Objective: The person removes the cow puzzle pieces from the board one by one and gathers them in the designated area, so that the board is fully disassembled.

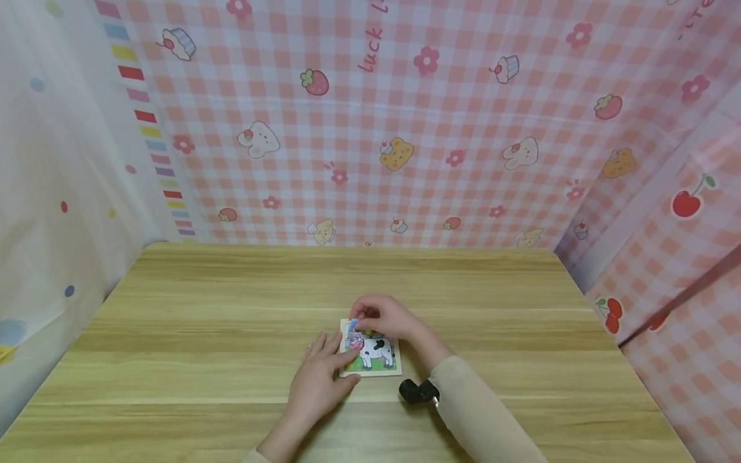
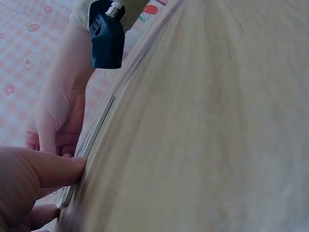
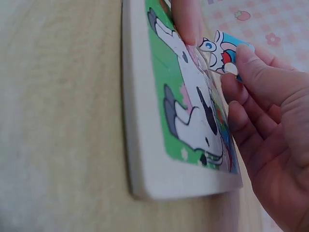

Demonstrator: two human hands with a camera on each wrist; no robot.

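A square cow jigsaw puzzle (image 1: pixel 395 372) in a pale wooden frame lies on the table. My left hand (image 1: pixel 315 384) rests at its left side, one fingertip on the picture near the cow's pink muzzle and the thumb by the near edge. Over the puzzle's far part, my right hand (image 1: pixel 389 316) pinches a small puzzle piece (image 3: pixel 224 53) between thumb and fingers. That piece shows a blue-ringed eye, some red and a light-blue patch. It is tilted up from the board in the right wrist view. The right hand covers part of the puzzle's far side in the head view.
The wood-grain table (image 1: pixel 202 334) extends around the puzzle. A black wrist camera (image 1: pixel 418 391) sits at the right sleeve, just off the puzzle's near right corner. Pink checked cloth (image 1: pixel 359 193) hangs along the table's far edge, with more cloth at both sides.
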